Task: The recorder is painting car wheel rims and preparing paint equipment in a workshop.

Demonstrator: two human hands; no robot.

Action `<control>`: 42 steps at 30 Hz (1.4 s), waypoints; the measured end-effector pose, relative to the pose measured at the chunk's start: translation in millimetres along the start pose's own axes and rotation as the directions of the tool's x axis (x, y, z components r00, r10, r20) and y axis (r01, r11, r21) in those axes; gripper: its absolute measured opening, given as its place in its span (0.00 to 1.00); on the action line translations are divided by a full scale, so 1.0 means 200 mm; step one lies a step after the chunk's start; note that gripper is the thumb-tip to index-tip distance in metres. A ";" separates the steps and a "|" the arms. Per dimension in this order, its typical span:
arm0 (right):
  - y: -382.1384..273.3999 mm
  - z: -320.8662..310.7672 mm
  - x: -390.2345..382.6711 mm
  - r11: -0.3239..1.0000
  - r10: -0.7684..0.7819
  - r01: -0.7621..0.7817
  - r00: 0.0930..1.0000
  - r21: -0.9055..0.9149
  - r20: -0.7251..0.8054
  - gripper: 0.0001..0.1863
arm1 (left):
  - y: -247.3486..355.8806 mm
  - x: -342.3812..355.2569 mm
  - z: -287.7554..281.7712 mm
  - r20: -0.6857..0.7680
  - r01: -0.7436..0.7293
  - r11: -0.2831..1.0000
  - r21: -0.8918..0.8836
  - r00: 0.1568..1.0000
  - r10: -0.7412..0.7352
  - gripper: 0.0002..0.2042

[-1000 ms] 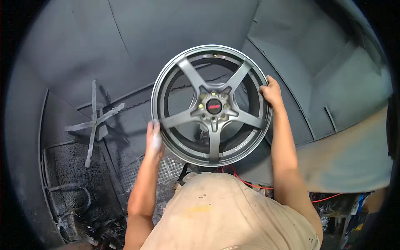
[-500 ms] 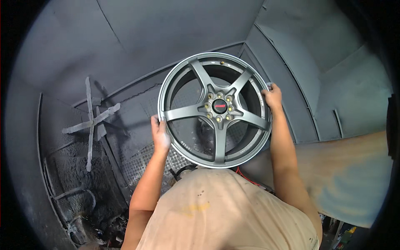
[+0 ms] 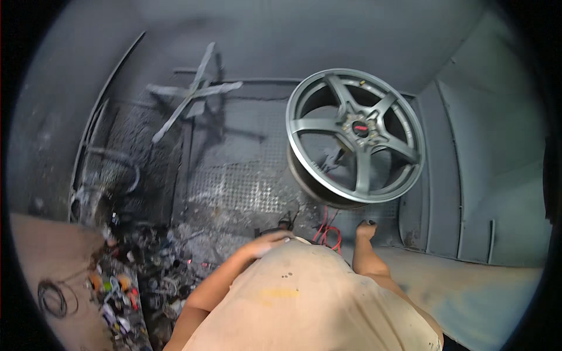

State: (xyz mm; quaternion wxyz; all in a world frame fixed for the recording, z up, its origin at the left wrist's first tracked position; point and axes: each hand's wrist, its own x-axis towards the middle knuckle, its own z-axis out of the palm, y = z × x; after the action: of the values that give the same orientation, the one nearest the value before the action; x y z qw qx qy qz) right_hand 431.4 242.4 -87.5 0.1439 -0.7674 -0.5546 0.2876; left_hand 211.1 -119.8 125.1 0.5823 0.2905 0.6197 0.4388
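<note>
A grey five-spoke wheel rim (image 3: 363, 167) with a dark centre cap and red mark is tilted toward me at right of centre. Neither of my hands touches it. Part of a support shows between its spokes, but how the rim rests on it is hidden. My left hand (image 3: 270, 242) lies against the front of my beige shirt (image 3: 293, 292), fingers stretched out and holding nothing I can see. Below the rim's lower edge, my right hand (image 3: 366, 230) is in the air with its fingers curled in; nothing shows in them.
A grey-coated cross-shaped stand (image 3: 196, 93) is at the far left. Red cable or hose (image 3: 331, 234) hangs near my waist. Cluttered small items and debris (image 3: 164, 269) lie lower left, beside a coiled black cable (image 3: 52, 298). Grey walls (image 3: 263, 35) enclose the metal floor (image 3: 252, 187).
Both hands have let go of the rim and drawn back toward my body. The rim now stays up without them, further right in view. The view has shifted, showing more floor and clutter.
</note>
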 end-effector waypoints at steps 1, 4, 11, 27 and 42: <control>0.05 0.00 -0.04 0.995 -0.101 0.101 0.995 -0.001 0.027 0.25 | -0.13 -0.06 0.11 0.035 0.088 0.985 -0.151 0.996 -0.083 0.30; 0.22 0.02 -0.14 0.962 -0.241 0.259 0.954 -0.091 0.177 0.27 | -0.26 -0.31 0.34 0.124 0.152 0.891 -0.427 0.986 -0.108 0.36; 0.19 0.08 -0.52 0.793 -0.376 0.587 0.680 -0.161 0.629 0.24 | -0.30 -0.80 0.70 -0.117 -0.293 0.875 -0.386 0.956 0.269 0.33; 0.53 0.35 -1.44 0.675 -0.123 0.737 0.167 -0.041 0.978 0.08 | -0.67 -2.18 1.09 -0.696 0.020 1.000 -0.012 0.718 -0.023 0.19; 0.78 0.42 -3.22 -0.048 0.137 0.894 -0.435 0.445 0.890 0.19 | -2.06 -2.98 1.73 -0.915 0.158 0.904 -0.397 0.007 -0.403 0.08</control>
State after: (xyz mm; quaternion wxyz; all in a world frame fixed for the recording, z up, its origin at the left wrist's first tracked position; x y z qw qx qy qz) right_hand 360.3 -421.8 -56.1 -0.4475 0.1935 -0.8389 0.2421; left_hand 701.9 -751.1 62.1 0.1049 -0.2685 0.8478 0.4451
